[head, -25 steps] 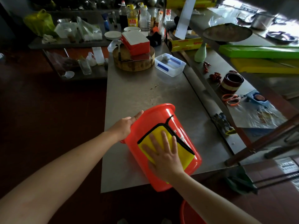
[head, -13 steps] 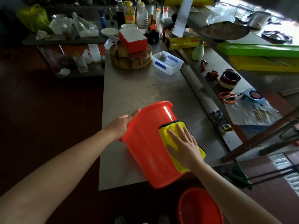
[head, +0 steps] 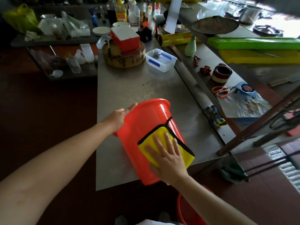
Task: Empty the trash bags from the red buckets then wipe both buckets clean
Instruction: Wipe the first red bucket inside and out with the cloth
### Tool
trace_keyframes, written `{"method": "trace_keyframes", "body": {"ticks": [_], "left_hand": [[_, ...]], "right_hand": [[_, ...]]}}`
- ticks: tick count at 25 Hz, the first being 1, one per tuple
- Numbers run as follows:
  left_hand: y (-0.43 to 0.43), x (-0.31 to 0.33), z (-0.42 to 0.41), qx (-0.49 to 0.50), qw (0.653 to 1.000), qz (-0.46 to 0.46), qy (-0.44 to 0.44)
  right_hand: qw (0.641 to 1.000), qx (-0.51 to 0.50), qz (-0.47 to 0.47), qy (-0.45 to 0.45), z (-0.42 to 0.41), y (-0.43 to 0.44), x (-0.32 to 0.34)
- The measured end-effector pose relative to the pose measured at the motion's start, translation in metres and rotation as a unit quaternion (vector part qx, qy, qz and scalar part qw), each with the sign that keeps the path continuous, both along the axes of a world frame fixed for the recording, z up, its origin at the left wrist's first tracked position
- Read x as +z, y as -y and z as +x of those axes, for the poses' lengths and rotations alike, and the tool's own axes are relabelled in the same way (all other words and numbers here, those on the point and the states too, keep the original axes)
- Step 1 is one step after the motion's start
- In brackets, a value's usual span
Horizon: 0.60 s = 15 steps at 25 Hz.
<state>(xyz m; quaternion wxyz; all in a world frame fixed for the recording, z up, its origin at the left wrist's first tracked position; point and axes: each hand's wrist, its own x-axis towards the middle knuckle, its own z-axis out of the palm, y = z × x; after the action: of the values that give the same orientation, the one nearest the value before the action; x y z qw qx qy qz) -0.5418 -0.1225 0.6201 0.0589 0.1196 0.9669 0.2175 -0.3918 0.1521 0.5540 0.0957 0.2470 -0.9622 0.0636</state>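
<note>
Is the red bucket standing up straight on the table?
No, the red bucket lies tipped over on the table, with the right hand pressing a yellow cloth on its side.

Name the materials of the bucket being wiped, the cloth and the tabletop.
The bucket: smooth moulded plastic, glossy red, with a bright highlight streak. The cloth: soft fabric, probably microfibre, matt yellow with stitched black edging. The tabletop: likely stainless steel, a dull grey sheet with soft brushed reflections.

Left arm outstretched, left hand [head: 119, 116] gripping red bucket [head: 146, 122] rim, right hand [head: 169, 158] flat, fingers [head: 168, 140] spread, pressing down.
</note>
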Motion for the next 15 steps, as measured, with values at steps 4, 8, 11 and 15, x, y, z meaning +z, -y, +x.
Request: {"method": "trace_keyframes", "body": {"ticks": [4, 8, 11, 15], "left_hand": [[-0.006, 0.004, -0.004, -0.006, 1.000, -0.008, 0.003], [0.002, 0.005, -0.003, -0.020, 1.000, -0.007, 0.015], [0.001, 0.006, -0.004, -0.024, 0.999, -0.006, 0.024], [-0.005, 0.007, -0.005, -0.010, 1.000, -0.016, 0.019]], "right_hand": [[0.992, 0.091, 0.081, -0.009, 0.013, 0.017, -0.005], [0.996, 0.072, 0.054, -0.001, 0.002, -0.010, 0.002], [0.998, -0.044, -0.014, 0.036, -0.005, -0.042, 0.007], [0.988, -0.096, -0.086, 0.085, -0.006, -0.053, 0.007]]}}
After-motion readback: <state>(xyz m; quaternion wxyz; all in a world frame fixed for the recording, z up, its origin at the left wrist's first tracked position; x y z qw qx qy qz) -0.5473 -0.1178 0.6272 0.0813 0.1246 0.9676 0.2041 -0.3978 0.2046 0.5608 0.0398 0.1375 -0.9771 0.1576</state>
